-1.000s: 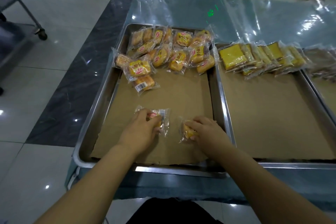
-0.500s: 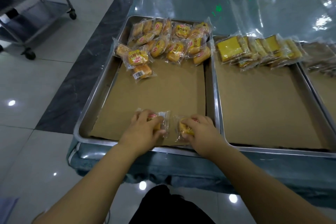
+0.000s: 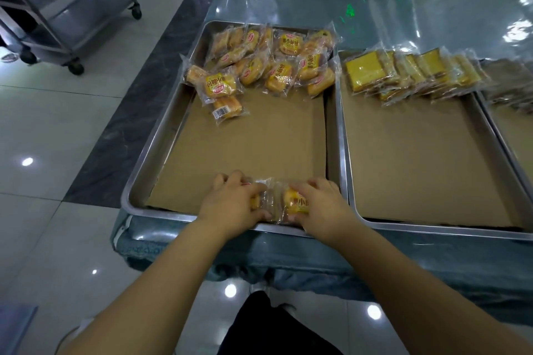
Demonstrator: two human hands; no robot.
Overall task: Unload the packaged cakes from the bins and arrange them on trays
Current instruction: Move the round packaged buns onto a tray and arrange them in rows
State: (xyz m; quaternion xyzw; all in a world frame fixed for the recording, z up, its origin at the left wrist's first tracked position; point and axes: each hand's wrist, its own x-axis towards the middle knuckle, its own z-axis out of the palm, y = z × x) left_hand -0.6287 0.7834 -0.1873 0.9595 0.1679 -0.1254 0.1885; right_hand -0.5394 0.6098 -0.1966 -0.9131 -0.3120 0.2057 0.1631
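Observation:
A steel tray (image 3: 150, 153) lined with brown paper holds a heap of small packaged cakes (image 3: 268, 66) along its far edge. At the tray's near edge my left hand (image 3: 230, 204) grips one clear-wrapped cake (image 3: 265, 196), and my right hand (image 3: 320, 204) grips a second cake with yellow print (image 3: 295, 202). The two packets touch each other on the paper. A second lined tray (image 3: 346, 176) to the right carries a row of flat yellow cake slices (image 3: 403, 72) at its back.
A third tray (image 3: 507, 135) with darker packets shows at the far right. Clear plastic sheeting (image 3: 375, 0) covers the table behind the trays. A wheeled metal rack (image 3: 66, 8) stands on the tiled floor at the upper left.
Both hands slid toward the tray's near edge with their packets, which now lie closer together. The camera view pulled back and tilted, showing more floor and the rack.

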